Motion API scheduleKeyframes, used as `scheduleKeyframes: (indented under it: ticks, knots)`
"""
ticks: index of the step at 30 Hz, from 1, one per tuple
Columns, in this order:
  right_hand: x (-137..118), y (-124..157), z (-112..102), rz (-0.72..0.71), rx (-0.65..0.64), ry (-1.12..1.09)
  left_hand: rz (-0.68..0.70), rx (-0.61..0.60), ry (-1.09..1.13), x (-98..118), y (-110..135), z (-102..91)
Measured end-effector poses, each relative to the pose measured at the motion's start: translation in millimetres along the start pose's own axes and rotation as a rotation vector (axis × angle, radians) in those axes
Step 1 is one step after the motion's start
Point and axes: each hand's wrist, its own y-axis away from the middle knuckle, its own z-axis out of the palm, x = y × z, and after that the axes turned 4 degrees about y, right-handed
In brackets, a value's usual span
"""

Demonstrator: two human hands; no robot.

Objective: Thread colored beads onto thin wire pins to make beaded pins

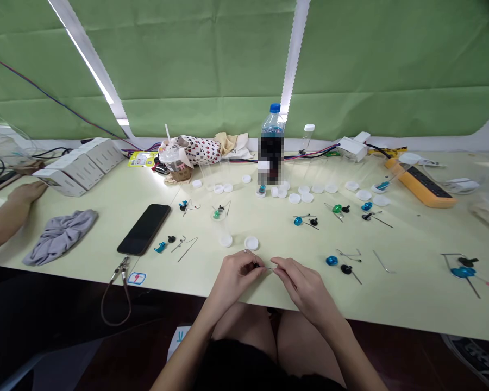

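Head view: left hand (232, 282) and right hand (305, 288) closed together over a small black piece (255, 265).

Left fingers pinch the piece, mostly hiding it; its material cannot be confirmed. Right fingers hold a thin metal wire (269, 268) against it, above the pale, smooth worktop (391, 296) edge.

A: Where does this view look from?
B: The person's head, facing forward and down over the tabletop (395, 304).
A: How near?
B: Just above the left hand (232, 282) and right hand (305, 288), reaching to the far green blind (204, 60).
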Motion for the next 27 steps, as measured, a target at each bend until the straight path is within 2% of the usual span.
scheduleKeyframes:
  ticks: [6, 13, 22, 27]
  knots:
    - [-0.8, 3.6, -3.6, -0.056, 0.017, 0.047, -0.03, 0.049, -0.004, -2.5, -0.5, -0.6]
    - [2.2, 12.5, -3.2, -0.039, 0.004, 0.146, -0.028, 0.079, -0.008, -5.1, 0.1, -0.3]
    - [9.0, 9.8, -0.4, -0.031, -0.017, 0.06, -0.05, 0.074, -0.001, -8.2, -0.7, 0.9]
    - [6.9, 6.8, -3.5, -0.018, 0.008, -0.128, -0.054, 0.074, 0.003, -7.9, -0.1, 0.6]
